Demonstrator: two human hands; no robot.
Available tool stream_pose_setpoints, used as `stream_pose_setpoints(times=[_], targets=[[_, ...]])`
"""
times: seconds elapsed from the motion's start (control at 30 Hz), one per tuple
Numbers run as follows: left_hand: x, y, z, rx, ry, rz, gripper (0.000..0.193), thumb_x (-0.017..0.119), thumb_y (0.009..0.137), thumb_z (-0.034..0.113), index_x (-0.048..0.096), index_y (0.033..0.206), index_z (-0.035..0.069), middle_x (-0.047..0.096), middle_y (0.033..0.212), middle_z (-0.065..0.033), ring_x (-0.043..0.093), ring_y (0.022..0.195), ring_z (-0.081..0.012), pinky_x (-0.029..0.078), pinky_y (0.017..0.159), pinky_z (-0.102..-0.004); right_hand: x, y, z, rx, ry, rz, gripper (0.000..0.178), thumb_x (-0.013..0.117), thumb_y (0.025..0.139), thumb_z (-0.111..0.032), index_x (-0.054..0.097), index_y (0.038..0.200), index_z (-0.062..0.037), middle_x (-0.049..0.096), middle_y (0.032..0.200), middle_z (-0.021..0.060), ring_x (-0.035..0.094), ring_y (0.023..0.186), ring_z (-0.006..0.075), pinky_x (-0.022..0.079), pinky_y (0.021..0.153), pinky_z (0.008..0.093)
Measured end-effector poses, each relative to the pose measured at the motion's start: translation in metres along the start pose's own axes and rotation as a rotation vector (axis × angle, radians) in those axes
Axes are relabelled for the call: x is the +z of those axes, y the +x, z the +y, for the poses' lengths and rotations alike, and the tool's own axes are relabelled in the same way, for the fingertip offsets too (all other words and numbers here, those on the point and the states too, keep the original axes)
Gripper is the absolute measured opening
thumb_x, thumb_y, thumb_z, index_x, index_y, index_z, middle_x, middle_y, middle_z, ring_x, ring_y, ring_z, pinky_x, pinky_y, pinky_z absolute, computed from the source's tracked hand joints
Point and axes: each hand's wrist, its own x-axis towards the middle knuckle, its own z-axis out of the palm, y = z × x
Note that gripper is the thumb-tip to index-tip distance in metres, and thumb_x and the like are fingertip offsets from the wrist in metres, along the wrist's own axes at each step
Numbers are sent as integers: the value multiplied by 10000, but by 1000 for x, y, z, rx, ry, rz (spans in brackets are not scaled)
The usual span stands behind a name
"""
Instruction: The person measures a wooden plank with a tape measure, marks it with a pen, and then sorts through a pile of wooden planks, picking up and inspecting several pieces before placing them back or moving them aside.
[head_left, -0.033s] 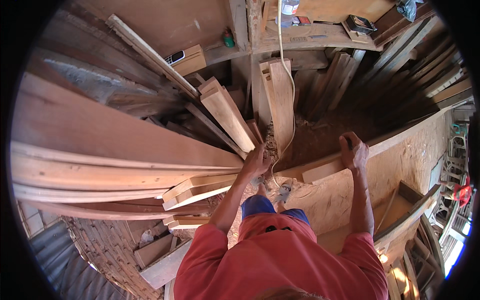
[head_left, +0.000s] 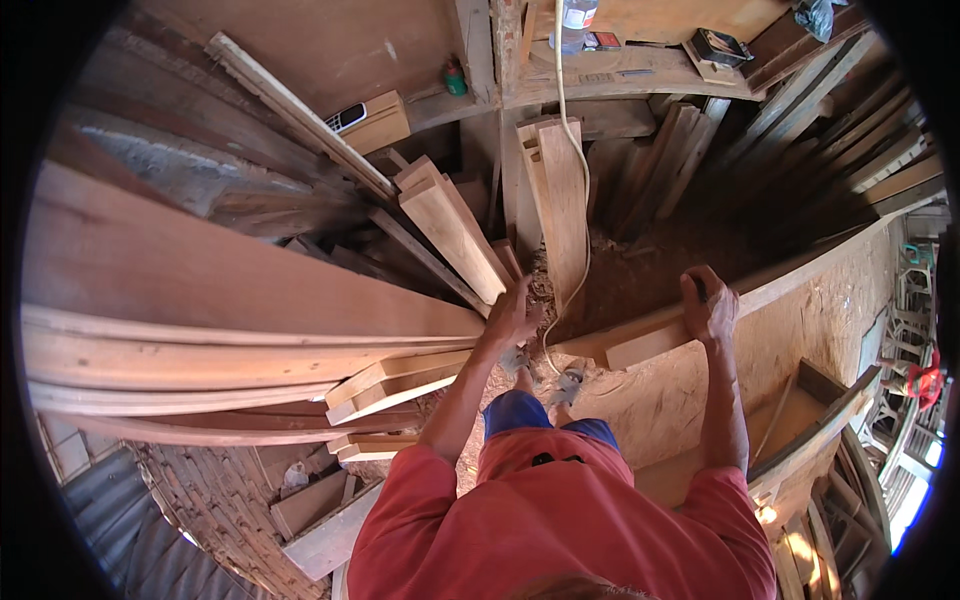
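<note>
On the right, right hand (head_left: 711, 306): half-curled by pale board (head_left: 645, 344); hold unclear.
Left hand (head_left: 512, 316): near leaning beam (head_left: 458, 235); grip indiscernible.
Slotted post (head_left: 562, 205): notches seemingly cut; remaining work unclear.

Red short-sleeved shirt (head_left: 560, 510), dark marking (head_left: 543, 459), blue shorts (head_left: 514, 412), greyish sandals (head_left: 569, 381)

Two bare hands (head_left: 711, 306) are showing; one clear bottle (head_left: 577, 24), one green bottle (head_left: 455, 78), one mobile phone (head_left: 347, 117), one pale cord (head_left: 560, 60) and two feet (head_left: 567, 380) are appearing.

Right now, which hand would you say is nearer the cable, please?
Left. The left hand is just left of the cable; the right hand is farther, to its right.
</note>
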Motion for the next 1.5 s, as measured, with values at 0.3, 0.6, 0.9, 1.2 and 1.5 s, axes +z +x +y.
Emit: stream_pose_setpoints(times=[0.3,0.6,0.9,1.2,1.5], targets=[[-67,208,28,240,175,255,984,809,868,247,248,1602,-89,473,1514,-366,485,1389,-505,377,1198,-521,6,14,-1,59,66,30,141,702,964,-212,730,1009,-81,738,810,144,726,753,343,546,705,433],[-88,342,41,34,140,68,873,778,921,284,323,1623,32,477,1588,-257,483,1461,-393,387,1217,-461,9,18,1,54,102,54,108,690,962,-170,716,984,-67,689,734,143,687,662,341,519,645,426],[-97,320,37,32,-116,35,620,819,881,199,554,1429,83,691,1144,-100,711,1007,-213,577,905,-364,9,19,-4,66,112,71,110,692,964,-159,721,989,-56,693,743,157,695,678,352,528,658,427],[-65,198,52,212,-594,34,537,692,863,142,453,1338,58,600,1163,-137,675,1102,-251,580,954,-427,6,20,-9,99,61,13,140,696,971,-173,722,1020,-44,693,761,180,691,687,369,520,662,428],[-45,93,93,360,-575,-209,690,800,824,268,582,1437,34,712,1280,-150,693,1224,-312,516,1129,-438,6,18,-8,56,25,-27,257,678,986,-249,716,1132,-41,724,898,171,694,817,341,526,771,447]])
